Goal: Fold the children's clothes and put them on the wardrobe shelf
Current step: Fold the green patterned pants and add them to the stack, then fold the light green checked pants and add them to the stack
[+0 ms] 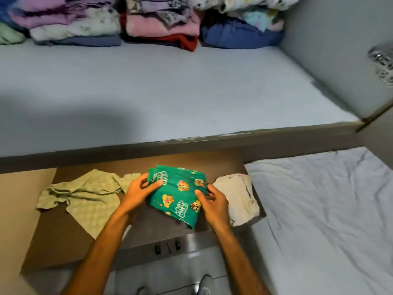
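— Where is the green printed garment (178, 194)?

— At the middle of the brown table (63, 237), folded, gripped from both sides: left hand (138, 192) on its left edge, right hand (213, 202) on its right, thumbs on top.

— And the rest?

— A pale green checked top (83, 196) lies toward the left edge, a white piece (238, 199) at the right edge. Folded stacks (157, 20) line the back of the wardrobe shelf (170, 92).

— Where is the folded garment (177, 193)?
— Between 2 others on the low surface (63, 237): 1 garment (80, 195) left, 1 (238, 198) right.
— And behind?
— The wardrobe shelf (170, 92), 3 stacks (161, 22) along its back. A mattress (323, 209) lies right.
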